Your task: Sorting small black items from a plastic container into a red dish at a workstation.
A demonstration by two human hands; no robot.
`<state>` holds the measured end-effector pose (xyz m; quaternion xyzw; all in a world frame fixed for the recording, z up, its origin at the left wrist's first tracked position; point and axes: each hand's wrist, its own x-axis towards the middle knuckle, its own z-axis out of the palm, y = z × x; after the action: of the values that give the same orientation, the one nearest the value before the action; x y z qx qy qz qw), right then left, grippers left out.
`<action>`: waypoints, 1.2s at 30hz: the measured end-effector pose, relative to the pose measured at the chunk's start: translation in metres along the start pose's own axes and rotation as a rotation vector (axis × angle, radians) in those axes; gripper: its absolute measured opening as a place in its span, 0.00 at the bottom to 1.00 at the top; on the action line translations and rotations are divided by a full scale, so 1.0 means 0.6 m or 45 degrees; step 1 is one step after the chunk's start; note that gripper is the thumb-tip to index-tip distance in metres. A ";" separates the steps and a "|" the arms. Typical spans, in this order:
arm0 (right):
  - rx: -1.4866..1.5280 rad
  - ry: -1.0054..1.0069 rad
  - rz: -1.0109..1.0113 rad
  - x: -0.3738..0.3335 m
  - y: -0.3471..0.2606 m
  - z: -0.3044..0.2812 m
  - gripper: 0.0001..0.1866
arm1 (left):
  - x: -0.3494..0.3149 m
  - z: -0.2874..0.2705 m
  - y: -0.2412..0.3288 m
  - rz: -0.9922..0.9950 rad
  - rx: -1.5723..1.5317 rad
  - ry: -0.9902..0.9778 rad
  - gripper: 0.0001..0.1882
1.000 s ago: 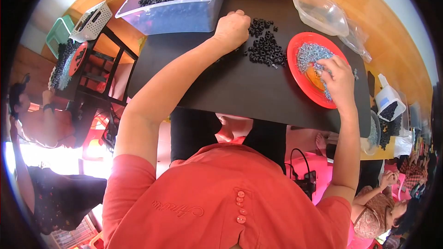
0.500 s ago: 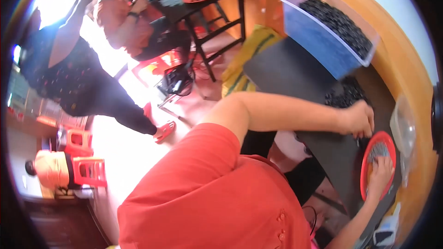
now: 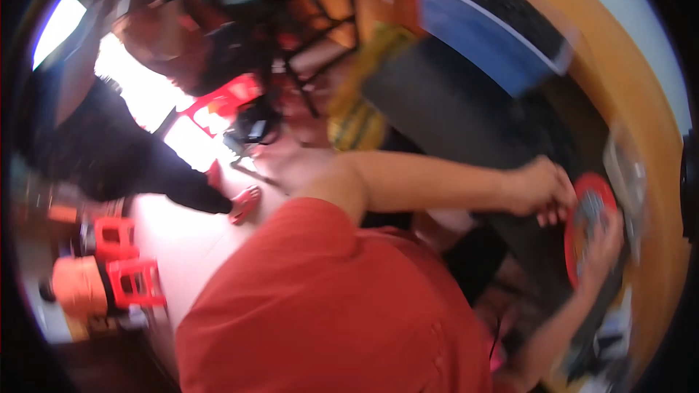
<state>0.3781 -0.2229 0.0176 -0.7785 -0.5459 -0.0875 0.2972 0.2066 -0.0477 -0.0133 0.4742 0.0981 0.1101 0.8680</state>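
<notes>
My left hand [image 3: 540, 191] hovers over the dark tabletop by the left rim of a red plate [image 3: 571, 262]. Its fingers are curled in, and whatever they hold cannot be made out. My right hand [image 3: 603, 249] reaches over the plate from below, fingers close to a heap of small grey pieces [image 3: 593, 207]. Blur hides whether those fingers hold a piece. A loose pile of black pieces [image 3: 545, 137] lies on the table beyond my left hand, badly smeared.
A blue bin [image 3: 473, 40] full of black pieces stands at the table's far end. Clear plastic [image 3: 628, 175] lies by the wall, right of the plate. A yellow sack [image 3: 357, 120] is beside the table. Other people and red stools [image 3: 135, 282] are off to the left.
The whole view has shifted and become blurred. My left hand has come nearer the plate's rim, and its fingers are turned lower. My right hand stays over the plate.
</notes>
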 end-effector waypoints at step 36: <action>0.968 0.298 0.184 0.021 -0.133 0.117 0.04 | -0.006 -0.070 0.003 0.006 -0.564 -0.225 0.13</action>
<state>0.2979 -0.1552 -0.0042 -0.6342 -0.4458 0.0537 0.6295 0.1914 -0.0138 -0.0338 0.2804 -0.0059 0.0890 0.9557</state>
